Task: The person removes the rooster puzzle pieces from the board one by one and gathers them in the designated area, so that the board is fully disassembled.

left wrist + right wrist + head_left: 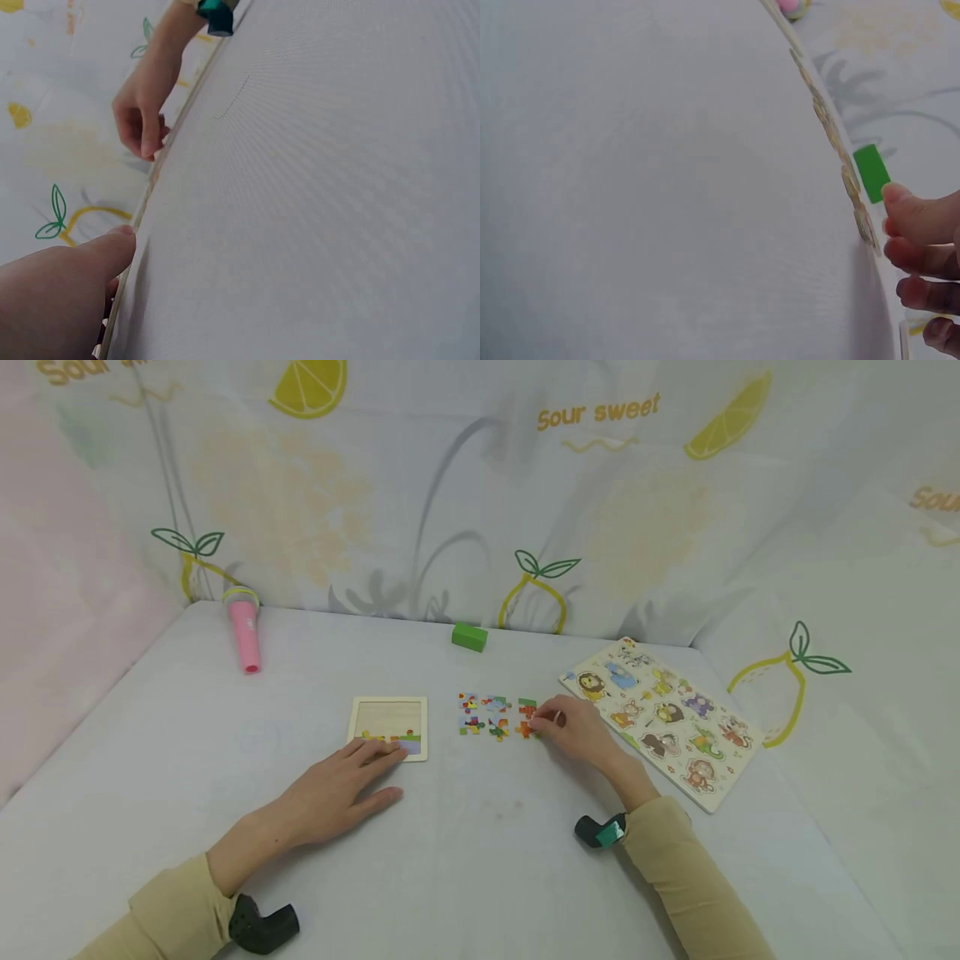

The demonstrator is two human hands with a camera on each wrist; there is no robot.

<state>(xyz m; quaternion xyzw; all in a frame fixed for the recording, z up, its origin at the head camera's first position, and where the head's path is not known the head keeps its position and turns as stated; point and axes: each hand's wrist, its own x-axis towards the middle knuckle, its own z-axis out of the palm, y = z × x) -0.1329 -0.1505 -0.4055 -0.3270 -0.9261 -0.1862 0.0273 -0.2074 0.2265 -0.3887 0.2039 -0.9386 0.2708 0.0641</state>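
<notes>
My left hand (330,789) rests with fingers extended over the lower edge of a small square wooden puzzle tray (423,718). Colourful pieces line the bottom of the tray, partly hidden under the fingers. To its right, several loose jigsaw pieces (497,703) lie in two short rows on the table. My right hand (577,731) reaches in from the right, its bent fingertips right at the orange-red pieces (525,728) at that end. From the right wrist, the thumb (911,214) and fingers show spread a little apart, with no piece visible between them.
A large animal puzzle board (660,727) lies slanted beside the right forearm. Behind the loose pieces sits a green block (469,637). A pink microphone (245,631) lies at the back left. A printed cloth (465,485) hangs behind the white table (465,860).
</notes>
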